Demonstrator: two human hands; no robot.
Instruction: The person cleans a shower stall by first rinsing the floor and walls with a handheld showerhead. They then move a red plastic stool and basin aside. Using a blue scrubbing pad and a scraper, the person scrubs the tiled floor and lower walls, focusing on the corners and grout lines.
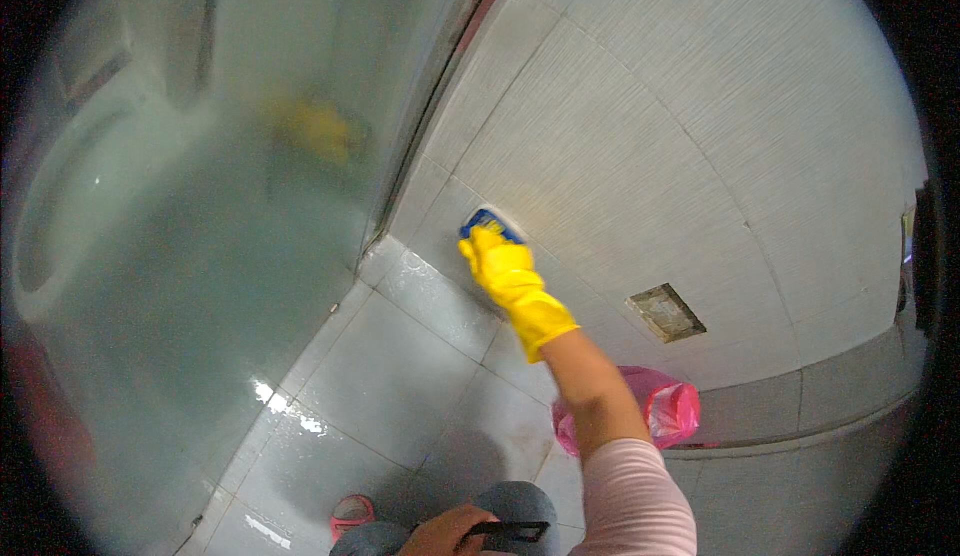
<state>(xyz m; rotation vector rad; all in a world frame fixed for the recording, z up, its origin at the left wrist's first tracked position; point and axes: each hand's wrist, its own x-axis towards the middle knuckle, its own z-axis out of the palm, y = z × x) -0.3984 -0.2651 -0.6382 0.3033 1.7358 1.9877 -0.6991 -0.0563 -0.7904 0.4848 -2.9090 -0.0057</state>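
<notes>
My right hand [505, 274] wears a yellow rubber glove and presses a blue and white scrubbing brush [488, 222] against the grey tiled wall [640, 146], low down near the corner where it meets the glass panel [230, 206]. My left hand [452, 534] is bare and rests on my knee at the bottom edge, fingers closed around a dark flat object [510, 532].
A frosted glass panel fills the left half, with a toilet dimly visible behind it. The floor tiles [390, 386] are wet and shiny. A pink plastic bag [668, 408] sits on the floor by the wall. A small rectangular vent [666, 312] is set in the wall.
</notes>
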